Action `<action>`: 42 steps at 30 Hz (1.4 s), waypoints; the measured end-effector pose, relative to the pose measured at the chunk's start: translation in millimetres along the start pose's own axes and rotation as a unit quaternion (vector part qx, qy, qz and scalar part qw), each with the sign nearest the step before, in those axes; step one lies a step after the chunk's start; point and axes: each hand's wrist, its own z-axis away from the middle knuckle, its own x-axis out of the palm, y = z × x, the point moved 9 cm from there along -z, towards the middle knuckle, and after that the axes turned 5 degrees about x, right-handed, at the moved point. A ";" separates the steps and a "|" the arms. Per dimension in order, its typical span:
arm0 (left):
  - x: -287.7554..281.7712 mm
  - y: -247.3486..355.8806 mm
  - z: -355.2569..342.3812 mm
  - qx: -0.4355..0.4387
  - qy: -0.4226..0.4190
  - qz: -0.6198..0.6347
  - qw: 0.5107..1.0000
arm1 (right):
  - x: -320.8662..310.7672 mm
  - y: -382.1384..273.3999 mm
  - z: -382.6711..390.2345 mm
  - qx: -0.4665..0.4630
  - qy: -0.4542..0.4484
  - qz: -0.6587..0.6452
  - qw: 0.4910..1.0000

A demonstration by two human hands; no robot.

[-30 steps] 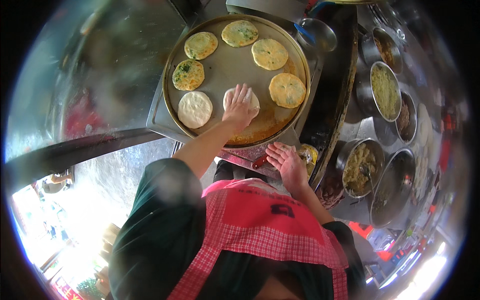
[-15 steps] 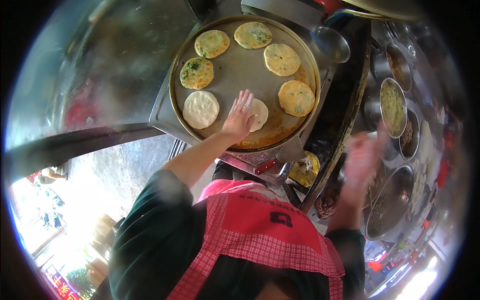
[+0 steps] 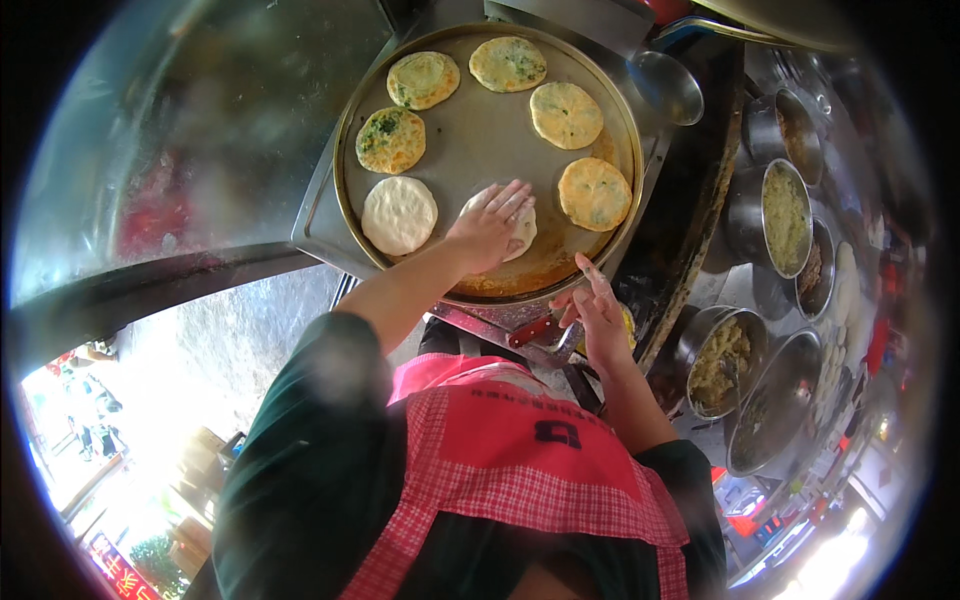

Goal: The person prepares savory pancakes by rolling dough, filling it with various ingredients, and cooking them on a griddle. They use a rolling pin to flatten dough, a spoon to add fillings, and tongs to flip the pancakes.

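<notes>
My left hand [image 3: 490, 225] lies flat, fingers extended, over a pale dough round [image 3: 521, 240] on a large round griddle [image 3: 480, 128], partly hiding it. Another pale round [image 3: 399, 215] sits left of it. Several browned flatbreads [image 3: 566, 115], some flecked green, ring the griddle. My right hand [image 3: 595, 315] is raised near the griddle's lower right rim, fingers apart and holding nothing visible. A red-handled blade [image 3: 530, 332] lies below the griddle, near that hand.
Metal bowls of fillings [image 3: 785, 217] and an emptier large bowl [image 3: 775, 402] stand at the right, with pale dough pieces [image 3: 845, 285] beyond. A small metal bowl [image 3: 668, 87] is at the upper right. A dark steel surface [image 3: 190, 120] spans the left.
My left hand stays on the dough round. My right hand swung out rightward toward the bowls half a second ago and is now back beside the griddle's rim.
</notes>
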 end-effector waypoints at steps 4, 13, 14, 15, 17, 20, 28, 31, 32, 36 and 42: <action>0.4 -10.0 -3.1 -0.066 -0.014 0.030 0.997 | 1.5 10.0 -8.4 0.006 0.012 -0.015 1.000; 3.1 -8.2 8.8 -0.036 -0.022 -0.013 0.999 | 16.6 8.3 -56.9 -0.101 0.038 0.114 0.988; -4.5 -8.7 8.4 -0.038 0.020 -0.008 0.999 | 22.7 3.2 -66.1 -0.146 0.039 0.157 0.976; -3.7 -13.7 10.0 -0.067 0.021 0.026 0.997 | 28.0 0.1 -74.7 -0.180 0.040 0.187 0.965; -9.0 -20.4 21.8 -0.114 0.068 0.092 0.987 | 47.1 -3.5 -93.1 -0.238 0.033 0.319 0.917; 9.1 -16.7 51.0 -0.094 -0.061 -0.054 0.992 | 82.8 0.1 -111.7 -0.323 0.025 0.616 0.718; 2.4 -15.3 75.2 -0.033 -0.093 -0.062 0.993 | 82.8 12.5 -135.0 -0.269 0.009 0.727 0.631; 2.2 -8.7 80.3 -0.014 -0.125 -0.067 0.990 | 82.5 12.8 -132.2 -0.270 0.010 0.741 0.615; 4.7 -5.8 82.1 -0.001 -0.145 -0.065 0.987 | 84.2 12.4 -130.0 -0.277 0.002 0.742 0.611; -5.8 -6.3 89.6 0.031 -0.095 -0.052 0.994 | 88.2 9.9 -121.3 -0.281 -0.021 0.747 0.602; -30.9 -70.0 118.4 -0.208 0.077 0.054 0.974 | 98.5 8.7 -110.2 -0.279 -0.037 0.740 0.611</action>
